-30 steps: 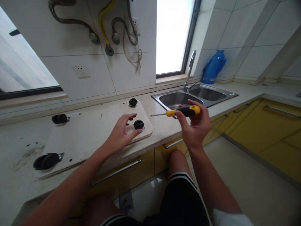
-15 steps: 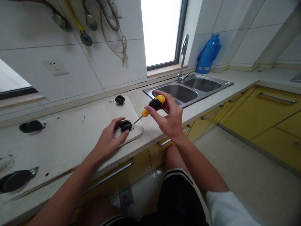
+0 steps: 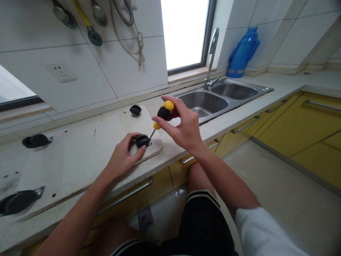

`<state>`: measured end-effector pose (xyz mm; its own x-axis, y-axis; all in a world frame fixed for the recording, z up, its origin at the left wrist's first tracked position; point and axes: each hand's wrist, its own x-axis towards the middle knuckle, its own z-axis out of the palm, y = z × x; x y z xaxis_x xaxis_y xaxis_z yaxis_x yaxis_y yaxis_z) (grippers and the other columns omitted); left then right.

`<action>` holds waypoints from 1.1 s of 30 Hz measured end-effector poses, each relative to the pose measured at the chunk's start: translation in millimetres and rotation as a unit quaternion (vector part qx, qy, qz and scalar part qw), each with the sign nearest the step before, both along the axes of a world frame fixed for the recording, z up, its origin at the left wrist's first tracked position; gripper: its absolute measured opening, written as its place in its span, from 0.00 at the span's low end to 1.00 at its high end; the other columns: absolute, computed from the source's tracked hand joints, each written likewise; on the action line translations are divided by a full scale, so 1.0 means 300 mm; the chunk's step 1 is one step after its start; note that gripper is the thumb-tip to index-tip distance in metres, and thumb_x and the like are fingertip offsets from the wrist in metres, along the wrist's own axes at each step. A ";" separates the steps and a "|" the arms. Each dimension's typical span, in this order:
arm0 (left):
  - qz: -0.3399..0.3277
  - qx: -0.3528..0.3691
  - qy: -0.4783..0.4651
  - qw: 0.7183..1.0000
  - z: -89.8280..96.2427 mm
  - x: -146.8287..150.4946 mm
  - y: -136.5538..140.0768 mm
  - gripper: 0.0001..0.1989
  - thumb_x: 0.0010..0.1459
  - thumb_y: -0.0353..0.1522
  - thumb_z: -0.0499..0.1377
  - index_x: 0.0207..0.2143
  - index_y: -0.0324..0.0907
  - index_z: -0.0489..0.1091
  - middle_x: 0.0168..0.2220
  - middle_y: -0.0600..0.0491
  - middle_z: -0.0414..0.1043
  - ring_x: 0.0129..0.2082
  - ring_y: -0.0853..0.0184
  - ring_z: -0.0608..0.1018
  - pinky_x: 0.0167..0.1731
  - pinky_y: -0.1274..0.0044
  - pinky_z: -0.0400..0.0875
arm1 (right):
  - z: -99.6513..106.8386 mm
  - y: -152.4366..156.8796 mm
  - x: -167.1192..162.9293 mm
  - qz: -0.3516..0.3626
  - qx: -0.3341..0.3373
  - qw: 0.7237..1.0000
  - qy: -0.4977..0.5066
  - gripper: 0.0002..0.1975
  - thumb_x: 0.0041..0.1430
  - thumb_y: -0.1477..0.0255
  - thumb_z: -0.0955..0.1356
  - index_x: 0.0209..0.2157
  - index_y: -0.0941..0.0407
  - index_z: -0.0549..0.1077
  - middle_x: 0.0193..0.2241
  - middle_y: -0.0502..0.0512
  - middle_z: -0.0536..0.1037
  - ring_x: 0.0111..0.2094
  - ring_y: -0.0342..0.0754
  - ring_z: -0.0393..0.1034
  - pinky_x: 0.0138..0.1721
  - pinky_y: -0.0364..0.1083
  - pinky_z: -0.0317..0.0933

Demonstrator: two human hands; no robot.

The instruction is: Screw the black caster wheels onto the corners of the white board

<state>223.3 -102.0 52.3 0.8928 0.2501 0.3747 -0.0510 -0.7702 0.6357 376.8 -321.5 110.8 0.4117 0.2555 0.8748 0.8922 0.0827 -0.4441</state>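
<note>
My left hand (image 3: pixel 127 153) is closed around a black caster wheel (image 3: pixel 142 140), thumb in front and fingers behind. That caster sits near the right front corner of a pale board (image 3: pixel 106 138) lying on the counter. In my right hand (image 3: pixel 183 124) is a screwdriver (image 3: pixel 163 111) with a yellow and black handle, gripped between thumb and fingers. Its shaft slants down, and the tip meets the caster's base plate; the screw itself is too small to make out. Other black casters stand on the board: one (image 3: pixel 135 110) at the back right, two more on the left.
A steel double sink (image 3: pixel 234 89) with a tall faucet (image 3: pixel 211 57) lies to the right, and a blue thermos jug (image 3: pixel 243 53) stands behind it. Yellow drawers with metal handles (image 3: pixel 246 124) run below the counter. Hoses (image 3: pixel 85 21) hang on the tiled wall.
My right hand has moved left, bringing the screwdriver more upright over the caster's base plate. My left hand keeps its hold on the caster. The camera view has shifted slightly.
</note>
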 end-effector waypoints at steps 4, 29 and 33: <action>-0.001 -0.005 -0.002 1.000 0.002 0.002 -0.002 0.24 0.68 0.46 0.68 0.61 0.46 0.73 0.56 0.47 0.84 0.54 0.53 0.86 0.61 0.62 0.79 | 0.056 0.025 0.002 0.038 -0.076 0.996 -0.030 0.23 0.77 0.61 0.74 0.67 0.55 0.73 0.52 0.53 0.84 0.40 0.45 0.77 0.48 0.45 0.74; 0.002 -0.029 0.000 1.000 0.014 0.004 -0.012 0.26 0.67 0.49 0.67 0.59 0.44 0.76 0.54 0.44 0.86 0.52 0.52 0.86 0.55 0.59 0.81 | 0.350 0.114 -0.017 -0.066 -0.412 0.896 -0.152 0.23 0.81 0.48 0.66 0.53 0.53 0.79 0.45 0.60 0.84 0.42 0.55 0.72 0.43 0.49 0.57; 0.000 -0.024 -0.007 1.000 0.018 0.006 -0.015 0.25 0.66 0.49 0.67 0.58 0.44 0.77 0.52 0.44 0.87 0.50 0.52 0.86 0.54 0.60 0.81 | 0.361 0.126 -0.029 -0.026 -0.444 0.872 -0.204 0.17 0.82 0.55 0.66 0.58 0.52 0.77 0.49 0.60 0.84 0.43 0.56 0.74 0.42 0.49 0.57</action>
